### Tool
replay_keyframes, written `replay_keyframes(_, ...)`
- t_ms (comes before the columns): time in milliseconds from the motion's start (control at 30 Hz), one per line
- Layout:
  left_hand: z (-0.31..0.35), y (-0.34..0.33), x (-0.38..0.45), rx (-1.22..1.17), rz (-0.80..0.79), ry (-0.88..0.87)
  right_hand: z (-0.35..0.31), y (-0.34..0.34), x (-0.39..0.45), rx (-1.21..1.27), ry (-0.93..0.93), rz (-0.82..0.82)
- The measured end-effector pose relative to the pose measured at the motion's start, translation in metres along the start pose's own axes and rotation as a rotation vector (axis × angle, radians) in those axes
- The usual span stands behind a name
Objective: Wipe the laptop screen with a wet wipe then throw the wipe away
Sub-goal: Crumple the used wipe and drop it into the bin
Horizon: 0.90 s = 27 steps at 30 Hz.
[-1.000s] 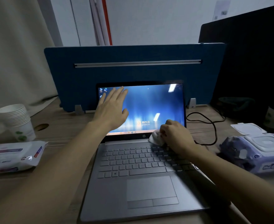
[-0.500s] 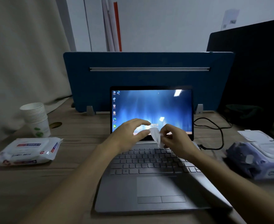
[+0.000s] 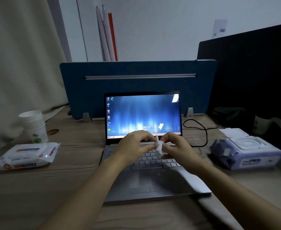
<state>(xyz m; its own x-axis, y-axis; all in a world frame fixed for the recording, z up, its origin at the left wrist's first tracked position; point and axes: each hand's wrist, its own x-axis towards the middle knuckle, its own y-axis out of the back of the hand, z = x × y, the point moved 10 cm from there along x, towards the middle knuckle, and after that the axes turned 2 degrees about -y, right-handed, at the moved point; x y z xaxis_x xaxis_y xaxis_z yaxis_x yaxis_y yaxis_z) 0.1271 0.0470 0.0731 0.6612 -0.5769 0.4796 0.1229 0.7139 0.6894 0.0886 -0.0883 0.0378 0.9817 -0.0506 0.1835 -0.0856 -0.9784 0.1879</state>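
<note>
Wipe (image 3: 158, 145) white, crumpled, small.

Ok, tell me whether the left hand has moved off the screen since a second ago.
Yes. The left hand has come down from the laptop screen to above the keyboard, meeting the right hand on the wipe.

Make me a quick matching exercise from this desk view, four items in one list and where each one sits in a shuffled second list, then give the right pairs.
Things:
1. stack of paper cups
2. purple wipes pack
3. wet wipe
4. white wipes pack

Places:
A. pinched between the left hand and right hand over the keyboard
B. lying flat on the desk, left of the laptop, nearest the camera
C. right of the laptop, lid flipped open
D. standing at the far left, near the curtain

Pairs: 1-D, 2-C, 3-A, 4-B
</note>
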Motion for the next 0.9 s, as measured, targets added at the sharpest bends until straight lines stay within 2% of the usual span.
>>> replay_keyframes(300,0.028,-0.022,-0.004,0.002,0.086,-0.003,0.004,0.021,-0.033,0.227,-0.105,0.017)
replay_keyframes(433,0.045,-0.043,-0.002,-0.016,0.046,-0.034,0.0,0.042,-0.054,0.161,-0.04,0.02)
replay_keyframes(600,0.075,-0.077,0.0,-0.042,-0.029,-0.095,0.009,0.078,-0.085,0.057,-0.051,0.057)
replay_keyframes(767,0.112,-0.122,-0.007,-0.106,-0.09,-0.164,0.016,0.127,-0.133,-0.043,-0.099,0.184)
replay_keyframes(900,0.147,-0.163,-0.013,-0.116,-0.165,-0.221,0.014,0.173,-0.184,-0.094,-0.062,0.278)
